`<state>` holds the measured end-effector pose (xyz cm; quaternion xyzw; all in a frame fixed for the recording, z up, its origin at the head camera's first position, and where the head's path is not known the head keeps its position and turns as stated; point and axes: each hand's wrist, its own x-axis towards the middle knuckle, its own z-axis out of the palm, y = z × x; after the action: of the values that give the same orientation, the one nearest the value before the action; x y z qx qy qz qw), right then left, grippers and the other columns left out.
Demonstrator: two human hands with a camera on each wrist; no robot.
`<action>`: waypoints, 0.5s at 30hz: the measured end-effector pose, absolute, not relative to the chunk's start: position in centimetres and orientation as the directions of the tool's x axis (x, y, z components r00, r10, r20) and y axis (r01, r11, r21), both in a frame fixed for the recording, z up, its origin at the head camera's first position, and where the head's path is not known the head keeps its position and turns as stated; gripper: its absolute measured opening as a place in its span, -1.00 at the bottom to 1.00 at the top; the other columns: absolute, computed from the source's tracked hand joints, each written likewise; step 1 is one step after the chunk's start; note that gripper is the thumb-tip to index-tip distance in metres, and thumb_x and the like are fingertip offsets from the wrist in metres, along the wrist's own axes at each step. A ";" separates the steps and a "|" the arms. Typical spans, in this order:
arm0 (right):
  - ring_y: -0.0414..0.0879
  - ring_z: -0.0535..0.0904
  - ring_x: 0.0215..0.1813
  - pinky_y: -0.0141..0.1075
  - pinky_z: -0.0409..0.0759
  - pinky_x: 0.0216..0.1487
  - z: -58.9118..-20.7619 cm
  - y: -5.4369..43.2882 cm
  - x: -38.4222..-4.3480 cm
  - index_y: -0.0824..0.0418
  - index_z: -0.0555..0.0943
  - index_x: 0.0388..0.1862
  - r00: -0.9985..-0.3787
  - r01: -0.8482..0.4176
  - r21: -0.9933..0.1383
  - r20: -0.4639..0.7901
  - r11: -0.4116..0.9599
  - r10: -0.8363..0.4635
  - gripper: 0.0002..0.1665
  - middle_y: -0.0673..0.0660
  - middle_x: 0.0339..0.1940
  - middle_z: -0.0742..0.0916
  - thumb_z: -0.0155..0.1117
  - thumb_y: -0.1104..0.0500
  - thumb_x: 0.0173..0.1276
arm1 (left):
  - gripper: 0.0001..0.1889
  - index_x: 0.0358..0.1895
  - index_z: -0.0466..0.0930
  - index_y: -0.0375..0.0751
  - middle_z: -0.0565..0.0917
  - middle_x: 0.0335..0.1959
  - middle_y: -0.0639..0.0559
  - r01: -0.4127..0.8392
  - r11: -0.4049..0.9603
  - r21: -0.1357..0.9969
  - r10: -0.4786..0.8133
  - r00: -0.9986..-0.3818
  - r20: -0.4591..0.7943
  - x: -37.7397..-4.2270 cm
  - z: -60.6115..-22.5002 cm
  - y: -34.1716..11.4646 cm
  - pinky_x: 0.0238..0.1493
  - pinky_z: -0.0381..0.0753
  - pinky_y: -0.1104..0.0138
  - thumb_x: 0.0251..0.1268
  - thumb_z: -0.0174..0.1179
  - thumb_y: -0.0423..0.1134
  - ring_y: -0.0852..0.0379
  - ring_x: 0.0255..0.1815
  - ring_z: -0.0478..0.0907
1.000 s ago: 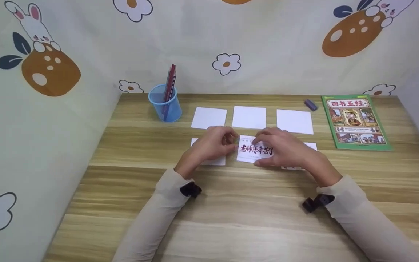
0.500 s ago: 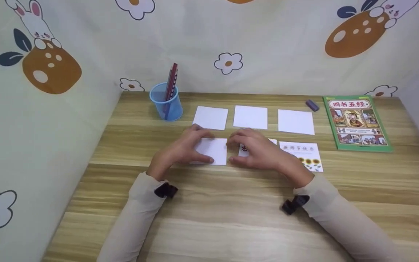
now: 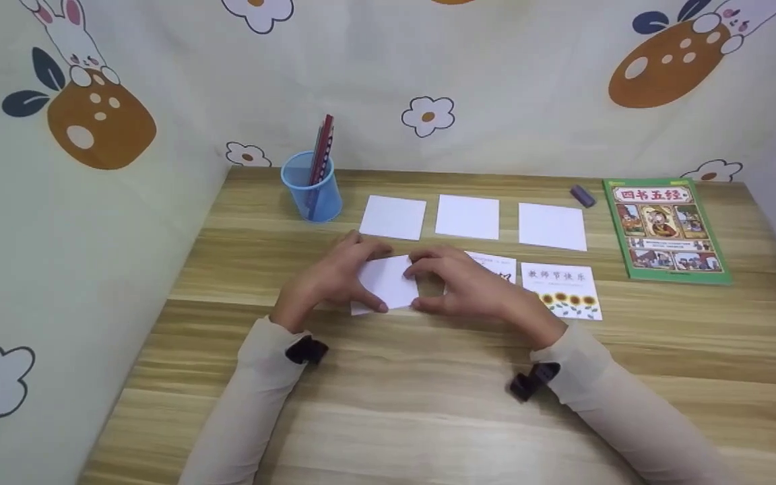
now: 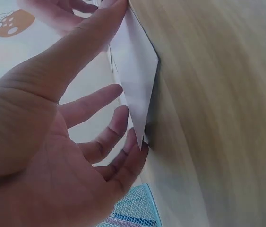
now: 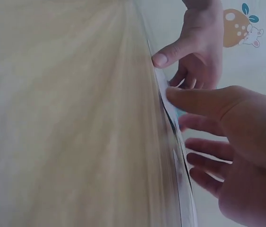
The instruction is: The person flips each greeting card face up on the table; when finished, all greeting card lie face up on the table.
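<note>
A blank white card (image 3: 391,283), slightly turned, lies between both hands on the wooden table. My left hand (image 3: 334,279) spans it from the left, thumb at the near edge and fingertips at the far edge. At its right edge my right hand (image 3: 472,286) holds the corners with thumb and fingers. In the left wrist view the white card (image 4: 135,71) stands tilted, partly off the tabletop. Partly under the right hand is a card with dark red writing (image 3: 502,266). Beside that lies a card with printed sunflowers (image 3: 563,286).
Three blank white cards form a row behind: left card (image 3: 393,217), middle card (image 3: 467,217), right card (image 3: 552,225). A blue mesh pencil cup (image 3: 324,202) stands back left. A dark eraser-like block (image 3: 583,196) and a green-bordered book (image 3: 667,229) lie at the right.
Both hands have moved left, from the card with red writing to the blank card beside it. That blank card has since turned slightly and lifted. The sunflower card is now uncovered.
</note>
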<state>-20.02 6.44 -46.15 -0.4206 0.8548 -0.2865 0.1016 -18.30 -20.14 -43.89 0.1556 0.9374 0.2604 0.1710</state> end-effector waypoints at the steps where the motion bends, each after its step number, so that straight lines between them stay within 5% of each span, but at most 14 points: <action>1: 0.11 0.52 0.52 0.07 0.45 0.59 -46.1 6.3 -19.9 0.15 0.74 0.27 -0.621 -0.660 -0.589 0.078 0.467 -0.780 -0.48 0.18 0.43 0.67 0.56 0.00 0.40 | 0.01 0.58 0.46 -0.01 0.45 0.42 -0.15 0.192 0.813 0.549 0.371 -0.899 -0.235 -18.3 -43.8 -20.1 0.55 0.45 -0.02 0.00 0.76 0.00 -0.12 0.40 0.35; 8: -0.05 0.71 0.08 -0.14 0.74 0.14 -46.3 5.4 -19.4 0.16 0.69 0.31 -0.587 -0.626 -0.700 0.134 0.343 -0.798 -0.52 0.08 0.08 0.79 0.49 0.04 0.50 | -0.28 0.50 0.53 -0.10 0.62 0.25 -0.23 0.153 0.696 0.701 0.348 -0.927 -0.144 -18.8 -42.9 -20.5 0.27 0.68 0.04 0.28 0.57 -0.26 -0.10 0.18 0.62; 15: -0.17 0.78 0.16 -0.21 0.78 0.23 -46.0 5.3 -19.2 -0.07 0.51 0.55 -0.661 -0.457 -0.858 0.152 0.234 -0.735 -0.33 -0.01 0.28 0.75 0.44 -0.12 0.54 | -0.59 0.33 0.66 -0.11 0.74 0.19 -0.11 0.142 0.390 0.910 0.377 -0.926 -0.017 -18.8 -42.4 -19.7 0.33 0.73 0.07 0.59 0.32 -0.02 -0.04 0.28 0.67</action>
<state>-19.19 5.33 -45.95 -0.3859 0.7722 -0.4839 0.1437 -18.83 -19.70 -42.43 0.1570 0.8263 0.5294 0.1111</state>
